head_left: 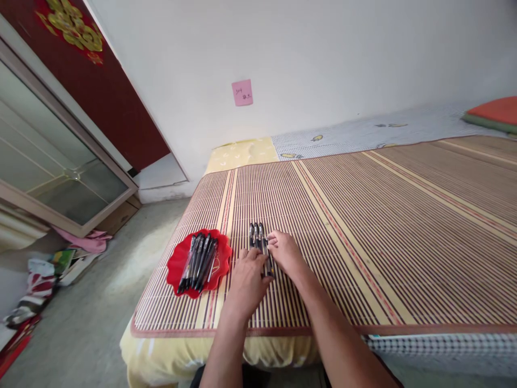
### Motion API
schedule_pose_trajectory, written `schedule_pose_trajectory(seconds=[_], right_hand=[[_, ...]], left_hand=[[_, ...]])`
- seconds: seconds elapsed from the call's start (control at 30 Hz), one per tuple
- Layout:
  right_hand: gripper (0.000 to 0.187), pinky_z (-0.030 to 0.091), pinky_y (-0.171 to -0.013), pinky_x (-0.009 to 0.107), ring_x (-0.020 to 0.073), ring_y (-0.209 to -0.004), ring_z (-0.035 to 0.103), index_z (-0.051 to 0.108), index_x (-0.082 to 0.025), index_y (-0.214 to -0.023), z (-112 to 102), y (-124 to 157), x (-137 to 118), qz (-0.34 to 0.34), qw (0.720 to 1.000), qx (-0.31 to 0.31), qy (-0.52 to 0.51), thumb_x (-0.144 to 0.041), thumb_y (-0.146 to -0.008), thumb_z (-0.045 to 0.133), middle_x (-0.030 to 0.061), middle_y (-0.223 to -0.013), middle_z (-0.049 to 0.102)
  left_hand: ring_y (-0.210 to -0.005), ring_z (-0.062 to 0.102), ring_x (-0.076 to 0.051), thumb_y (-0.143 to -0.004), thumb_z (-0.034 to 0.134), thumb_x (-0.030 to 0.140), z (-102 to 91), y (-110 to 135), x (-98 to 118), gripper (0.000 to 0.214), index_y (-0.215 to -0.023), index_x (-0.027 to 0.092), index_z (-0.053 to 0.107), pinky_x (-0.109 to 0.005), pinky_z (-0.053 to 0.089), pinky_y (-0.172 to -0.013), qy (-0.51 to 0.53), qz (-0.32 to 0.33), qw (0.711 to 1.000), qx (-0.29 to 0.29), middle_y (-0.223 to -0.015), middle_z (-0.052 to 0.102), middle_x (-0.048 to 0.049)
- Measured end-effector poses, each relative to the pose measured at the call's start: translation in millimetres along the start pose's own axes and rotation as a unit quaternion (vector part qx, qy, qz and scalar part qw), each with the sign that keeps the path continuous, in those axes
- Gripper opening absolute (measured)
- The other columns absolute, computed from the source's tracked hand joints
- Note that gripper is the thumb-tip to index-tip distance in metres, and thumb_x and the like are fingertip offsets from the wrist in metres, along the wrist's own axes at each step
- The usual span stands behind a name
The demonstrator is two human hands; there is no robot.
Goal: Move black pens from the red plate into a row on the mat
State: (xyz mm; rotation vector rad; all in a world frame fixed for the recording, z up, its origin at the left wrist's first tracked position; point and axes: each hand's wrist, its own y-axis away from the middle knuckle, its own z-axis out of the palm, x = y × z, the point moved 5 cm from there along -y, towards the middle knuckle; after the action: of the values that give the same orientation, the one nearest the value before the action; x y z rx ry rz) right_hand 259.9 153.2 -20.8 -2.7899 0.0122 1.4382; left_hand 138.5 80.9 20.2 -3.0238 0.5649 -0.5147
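Several black pens (pixel 256 233) lie side by side on the striped mat, their capped ends pointing away from me. My left hand (pixel 247 277) reaches over them from the left, with the fingers on the row and the thumb by the near end of the rightmost pen (pixel 265 248). From the right, my right hand (pixel 285 250) touches that same pen with curled fingertips. Both hands hide part of the row. To the left, a red scalloped plate (pixel 174 264) holds more black pens (pixel 197 261), piled lengthwise, some in clear wrapping.
The striped mat (pixel 343 231) covers a bed with yellow bedding (pixel 161 358) at its near edge. A pink note (pixel 242 92) sticks to the wall. An orange cushion (pixel 495 112) lies far right. Clothes (pixel 34 291) and a glass-panelled door (pixel 60 140) are at left.
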Motion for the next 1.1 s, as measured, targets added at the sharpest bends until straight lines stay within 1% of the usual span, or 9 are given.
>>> schedule_pose_trajectory(seconds=[0.1,0.2,0.3,0.4,0.57,0.73,0.83,0.97,1.1], right_hand=[[0.029,0.053,-0.08,0.023,0.0146,-0.084,0.073,0.073,-0.015,-0.103,-1,1,-1,0.001,1.0,0.0,-0.004,0.001,-0.083,0.06,0.0069,-0.095,0.079],[0.029,0.053,-0.079,0.023,0.0147,-0.084,0.073,0.073,-0.014,-0.104,-3,2,-1,0.006,1.0,0.0,-0.009,0.0,-0.083,0.06,0.0076,-0.096,0.079],[0.029,0.053,-0.078,0.022,0.0145,-0.085,0.073,0.074,-0.013,-0.105,-5,3,-1,0.012,1.0,-0.002,-0.015,0.0,-0.085,0.058,0.0085,-0.097,0.079],[0.029,0.054,-0.076,0.022,0.0146,-0.085,0.073,0.074,-0.013,-0.106,-8,5,-2,0.016,1.0,-0.001,-0.018,-0.001,-0.087,0.056,0.0094,-0.102,0.078],[0.029,0.054,-0.081,0.024,0.016,-0.091,0.073,0.075,-0.011,-0.107,-11,8,-6,0.011,1.0,0.002,-0.017,0.0,-0.087,0.055,0.0116,-0.106,0.078],[0.029,0.054,-0.083,0.025,0.016,-0.091,0.073,0.074,-0.01,-0.109,-10,8,-6,0.007,1.0,-0.002,-0.015,-0.001,-0.087,0.058,0.0114,-0.107,0.078],[0.029,0.053,-0.083,0.024,0.016,-0.091,0.073,0.075,-0.011,-0.108,-8,7,-5,0.003,1.0,-0.003,-0.015,-0.001,-0.086,0.058,0.0106,-0.105,0.078],[0.027,0.054,-0.08,0.024,0.0156,-0.086,0.073,0.075,-0.013,-0.105,-6,6,-3,-0.004,1.0,-0.004,-0.021,-0.002,-0.086,0.06,0.0085,-0.098,0.079],[0.024,0.054,-0.079,0.024,0.0158,-0.085,0.074,0.075,-0.014,-0.105,-5,5,-2,-0.009,0.999,-0.003,-0.031,-0.004,-0.087,0.062,0.0086,-0.095,0.079]], left_hand=[[-0.113,0.054,-0.029,-0.081,0.078,0.016,-0.6,0,0,0.034,-0.114,0.02,0.071,-0.045,0.049,-0.1,0.007,0.003,1.0,0.001,-0.118,0.066,-0.0083],[-0.113,0.054,-0.028,-0.082,0.075,0.013,-2.6,1,-1,0.036,-0.116,0.023,0.072,-0.044,0.049,-0.101,0.019,0.005,1.0,0.008,-0.118,0.067,-0.0067],[-0.112,0.055,-0.028,-0.084,0.074,0.013,-4.9,1,-4,0.034,-0.116,0.021,0.073,-0.045,0.048,-0.102,0.031,0.007,0.999,0.013,-0.119,0.067,-0.0073],[-0.11,0.056,-0.027,-0.087,0.071,0.012,-8.6,1,-10,0.029,-0.115,0.019,0.073,-0.044,0.048,-0.101,0.044,0.0,0.998,0.039,-0.115,0.068,-0.0081],[-0.106,0.06,-0.025,-0.091,0.061,0.006,-15.3,1,-20,0.026,-0.11,0.018,0.073,-0.043,0.049,-0.099,0.057,-0.017,0.995,0.083,-0.107,0.069,-0.0081],[-0.1,0.061,-0.025,-0.093,0.055,0.005,-18.8,2,-25,0.027,-0.105,0.018,0.075,-0.043,0.05,-0.096,0.059,-0.04,0.994,0.085,-0.101,0.069,-0.0085],[-0.104,0.059,-0.026,-0.09,0.061,0.007,-16.3,2,-24,0.026,-0.108,0.019,0.075,-0.044,0.051,-0.098,0.05,-0.028,0.995,0.08,-0.108,0.068,-0.0089],[-0.123,0.052,-0.03,-0.084,0.076,0.016,-8.7,2,-19,0.028,-0.111,0.024,0.075,-0.049,0.049,-0.105,0.042,0.004,0.996,0.075,-0.125,0.062,-0.0087],[-0.133,0.045,-0.031,-0.081,0.079,0.016,-3.4,3,-16,0.03,-0.11,0.024,0.075,-0.051,0.045,-0.112,0.039,0.016,0.997,0.059,-0.131,0.058,-0.0089]])
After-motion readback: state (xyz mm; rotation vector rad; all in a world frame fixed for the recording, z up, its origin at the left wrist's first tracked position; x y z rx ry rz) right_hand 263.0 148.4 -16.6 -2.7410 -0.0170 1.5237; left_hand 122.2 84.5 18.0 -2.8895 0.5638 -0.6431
